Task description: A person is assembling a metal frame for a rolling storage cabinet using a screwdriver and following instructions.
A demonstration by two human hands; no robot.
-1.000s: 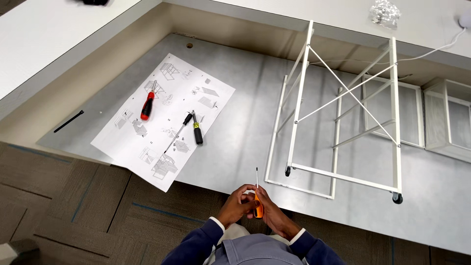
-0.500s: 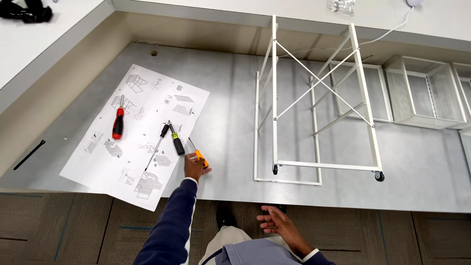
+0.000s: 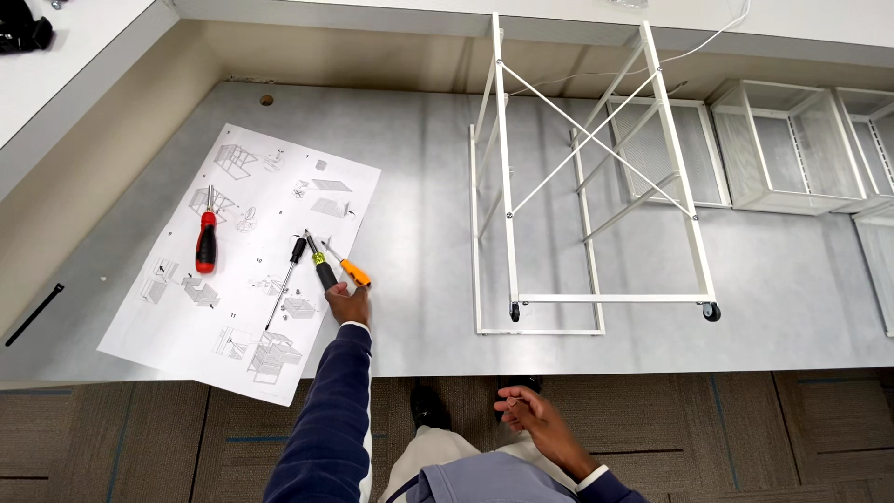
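An orange screwdriver (image 3: 354,273) is seen left of centre in the frame, lying on the right edge of an instruction sheet (image 3: 244,256) spread on the grey desk (image 3: 419,186). Its long axis runs diagonally, the metal tip pointing to the upper left and the orange handle to the lower right. The left hand (image 3: 348,304) is placed at the handle end, its fingers (image 3: 335,294) curled loosely and just touching the tools (whether anything is pinched cannot be told). Beside it lie a black-and-yellow screwdriver (image 3: 322,268), tilted the same way, and a thin black one (image 3: 287,279) leaning the other way. A red screwdriver (image 3: 206,240) lies further left on the sheet, nearly upright in the frame.

The right hand (image 3: 527,414) is held low in the frame over the carpet, fingers apart and empty.

The sheet is a white rectangle printed with line drawings. A white wire frame (image 3: 587,177) on castors lies on the desk, right of centre. Mesh baskets (image 3: 792,149), empty, are seen at the upper right.
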